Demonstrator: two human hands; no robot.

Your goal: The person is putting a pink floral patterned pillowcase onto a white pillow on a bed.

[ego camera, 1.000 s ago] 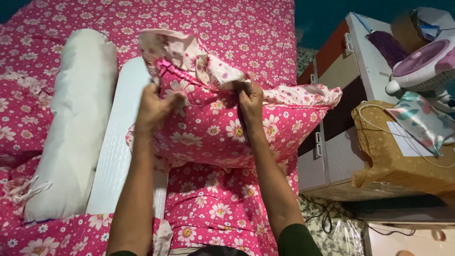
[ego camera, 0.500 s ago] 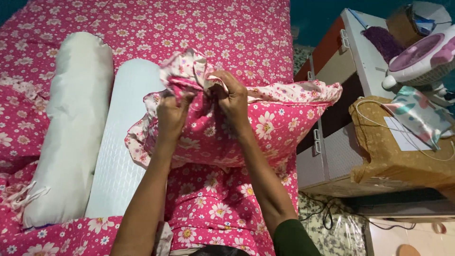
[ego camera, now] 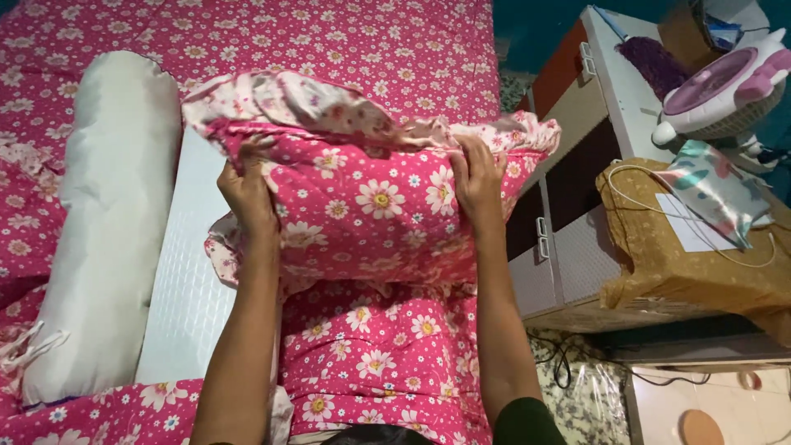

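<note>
Both hands — left [ego camera: 247, 191], right [ego camera: 476, 177] — gripped a pink floral pillow [ego camera: 371, 214] by its upper corners, mid-frame above the bed [ego camera: 371, 33]; soft and light, it looked best held there.

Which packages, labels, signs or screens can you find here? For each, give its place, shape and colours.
Label: white rectangle on the brown cloth-covered box, right side.
Cardboard box: brown, top right, behind the fan.
No signs or screens show.
</note>
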